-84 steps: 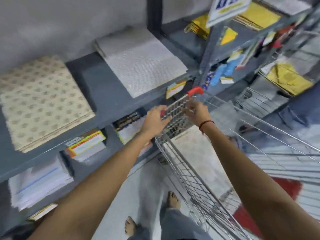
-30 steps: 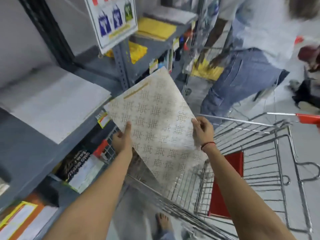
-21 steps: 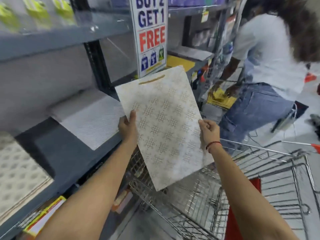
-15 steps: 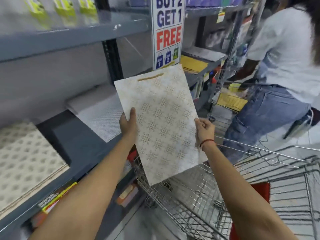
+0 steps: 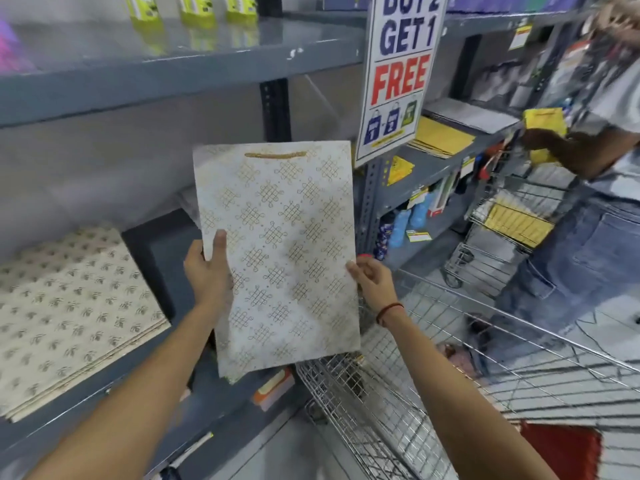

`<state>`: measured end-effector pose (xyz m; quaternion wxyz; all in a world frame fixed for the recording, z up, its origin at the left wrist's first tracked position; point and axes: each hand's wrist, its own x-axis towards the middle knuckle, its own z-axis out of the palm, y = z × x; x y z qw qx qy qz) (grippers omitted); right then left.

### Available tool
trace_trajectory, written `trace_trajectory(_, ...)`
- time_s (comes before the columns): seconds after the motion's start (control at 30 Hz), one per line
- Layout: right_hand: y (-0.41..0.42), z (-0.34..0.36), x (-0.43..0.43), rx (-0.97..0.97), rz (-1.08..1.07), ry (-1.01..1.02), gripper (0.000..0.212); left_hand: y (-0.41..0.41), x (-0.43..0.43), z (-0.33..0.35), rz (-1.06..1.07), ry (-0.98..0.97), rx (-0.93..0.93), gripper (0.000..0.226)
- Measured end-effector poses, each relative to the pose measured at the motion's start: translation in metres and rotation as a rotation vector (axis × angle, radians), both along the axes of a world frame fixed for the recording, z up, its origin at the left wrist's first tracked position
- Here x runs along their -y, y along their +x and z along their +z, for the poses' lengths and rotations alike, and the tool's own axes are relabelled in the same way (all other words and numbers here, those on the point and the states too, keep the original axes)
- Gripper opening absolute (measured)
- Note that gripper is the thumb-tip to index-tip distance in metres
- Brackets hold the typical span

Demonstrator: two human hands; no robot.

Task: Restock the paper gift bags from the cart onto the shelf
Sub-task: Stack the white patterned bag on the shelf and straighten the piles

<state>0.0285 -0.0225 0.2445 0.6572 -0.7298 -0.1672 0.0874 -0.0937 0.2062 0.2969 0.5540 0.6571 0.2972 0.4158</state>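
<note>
1. Between the shelf and the cart, both hands hold one flat gift bag [image 5: 280, 251] upright, its long axis running up and down and its gold cord handle at the top.
2. Fingers of the left hand [image 5: 207, 275] close on the bag's left edge, thumb pressed flat against the patterned front.
3. Right hand [image 5: 372, 284], a red thread at its wrist, pinches the right edge with curled fingers.
4. Its printed face looks back at the person; the bottom edge hangs above the wire cart [image 5: 398, 393].
5. Left of the bag, a stack of patterned bags [image 5: 69, 317] lies flat on the grey shelf [image 5: 162, 258].
6. Above and to the right hangs a "BUY 2 GET 1 FREE" sign [image 5: 398, 74].
7. Farther right, another person [image 5: 595, 216] in jeans handles yellow bags.
</note>
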Motion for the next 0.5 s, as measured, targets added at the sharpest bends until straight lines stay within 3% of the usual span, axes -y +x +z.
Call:
trace_trajectory(0.07,0.002,-0.003,-0.015,0.001,0.063,-0.038,0.009,-0.003,-0.019,-0.003,0.052,0.012,-0.022,0.036)
trace_trajectory(0.27,0.016,-0.001,-0.043,-0.004,0.277,-0.160,0.032,0.006,-0.054,-0.004,0.189,-0.030,-0.043,0.047)
trace_trajectory(0.5,0.053,0.017,-0.062,0.017,0.289,-0.210,0.038,0.039,-0.078,0.011,0.366,-0.203,-0.068,0.051)
